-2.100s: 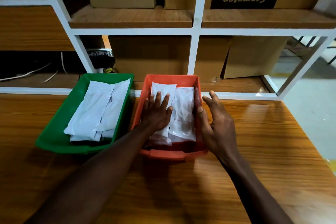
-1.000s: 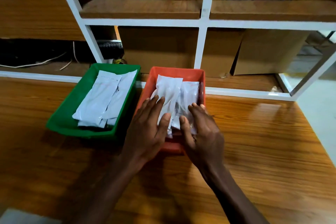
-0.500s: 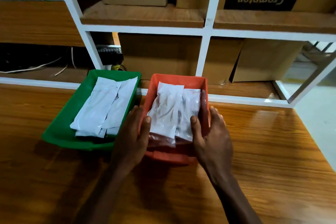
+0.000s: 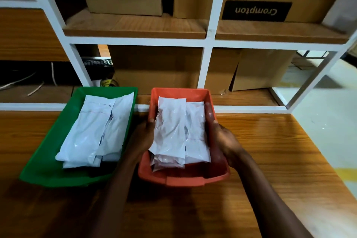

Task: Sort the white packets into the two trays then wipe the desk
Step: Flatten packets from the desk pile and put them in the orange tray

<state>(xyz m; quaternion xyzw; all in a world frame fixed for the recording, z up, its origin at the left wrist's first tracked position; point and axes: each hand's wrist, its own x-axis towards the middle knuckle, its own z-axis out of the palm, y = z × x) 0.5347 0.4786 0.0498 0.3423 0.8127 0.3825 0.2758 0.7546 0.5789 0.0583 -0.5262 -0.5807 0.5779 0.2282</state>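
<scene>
Nearest to us, on the desk (image 4: 270, 160), our left hand (image 4: 142, 139) and right hand (image 4: 224, 141) grip the two long walls of the orange tray (image 4: 183, 179), its long axis pointing away from us. Two trays hold the white packets (image 4: 173, 131); the green tray (image 4: 48, 170) is just left. We count no loose packets.

White shelf frame (image 4: 210, 31) w/ cardboard boxes (image 4: 154, 67), Crompton label (image 4: 256, 10), cables (image 4: 29, 83) at left.
</scene>
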